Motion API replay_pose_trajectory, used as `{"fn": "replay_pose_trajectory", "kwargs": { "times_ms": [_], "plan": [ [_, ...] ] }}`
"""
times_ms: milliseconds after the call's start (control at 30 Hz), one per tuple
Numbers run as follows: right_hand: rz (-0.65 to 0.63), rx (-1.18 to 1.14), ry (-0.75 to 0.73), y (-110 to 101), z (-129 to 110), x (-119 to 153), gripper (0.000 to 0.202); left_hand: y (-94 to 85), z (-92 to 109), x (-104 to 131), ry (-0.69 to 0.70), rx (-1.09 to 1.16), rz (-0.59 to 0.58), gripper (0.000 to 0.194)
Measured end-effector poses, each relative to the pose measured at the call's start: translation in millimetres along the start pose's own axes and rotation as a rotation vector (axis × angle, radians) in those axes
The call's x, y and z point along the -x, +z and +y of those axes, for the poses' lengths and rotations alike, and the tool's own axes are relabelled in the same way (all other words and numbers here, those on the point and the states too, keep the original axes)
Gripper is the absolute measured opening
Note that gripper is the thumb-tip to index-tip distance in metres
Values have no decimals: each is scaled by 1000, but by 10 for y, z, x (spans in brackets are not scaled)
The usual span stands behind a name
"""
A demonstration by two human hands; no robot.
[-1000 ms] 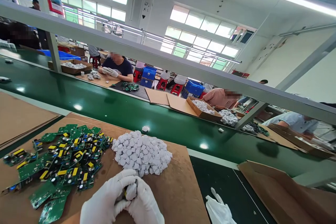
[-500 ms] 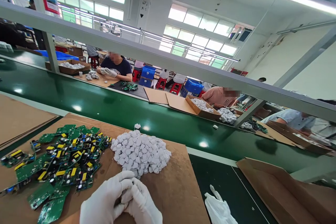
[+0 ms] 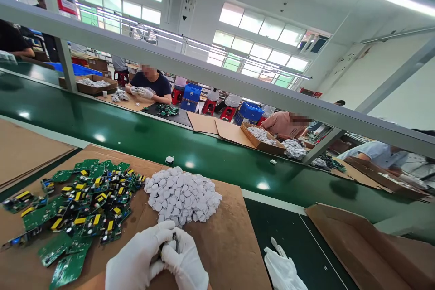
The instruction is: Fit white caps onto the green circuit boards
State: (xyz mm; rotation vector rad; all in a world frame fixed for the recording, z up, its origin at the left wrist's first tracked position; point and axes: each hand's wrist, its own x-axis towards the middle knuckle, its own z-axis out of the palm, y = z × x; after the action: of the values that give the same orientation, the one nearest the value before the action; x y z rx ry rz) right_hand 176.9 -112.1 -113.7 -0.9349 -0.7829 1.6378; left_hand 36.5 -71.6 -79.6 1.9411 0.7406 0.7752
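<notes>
White-gloved fingers of the left hand (image 3: 134, 258) and right hand (image 3: 188, 258) were curled snugly round a small white part (image 3: 171, 244), largely hidden, probably to steady it above the cardboard sheet (image 3: 234, 240). Circuit boards (image 3: 81, 220) by its left edge and white caps (image 3: 183, 195) by its far edge presumably lay there for easy reach. A loose piece (image 3: 169, 160) on the belt (image 3: 220, 158) had travelled left since a second earlier.

Bright windows (image 3: 251, 21), pale wall (image 3: 207, 13)
</notes>
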Motion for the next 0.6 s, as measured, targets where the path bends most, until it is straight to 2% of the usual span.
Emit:
{"fn": "replay_pose_trajectory", "kwargs": {
  "times_ms": [133,300,433,600],
  "plan": [
    [-21,-20,-11,-6,-89,16,20,0,-49,-3,-75,107,28,32],
    [-29,-14,-23,9,-237,19,27,-48,-143,-26,-87,472,-49,49],
    [-36,-11,-48,45,-255,34,28,-81,-154,-66,-140,461,1,37],
    [-20,-3,-99,37,-249,21,30,-89,-187,-66,-103,573,-151,61]
  ]
}}
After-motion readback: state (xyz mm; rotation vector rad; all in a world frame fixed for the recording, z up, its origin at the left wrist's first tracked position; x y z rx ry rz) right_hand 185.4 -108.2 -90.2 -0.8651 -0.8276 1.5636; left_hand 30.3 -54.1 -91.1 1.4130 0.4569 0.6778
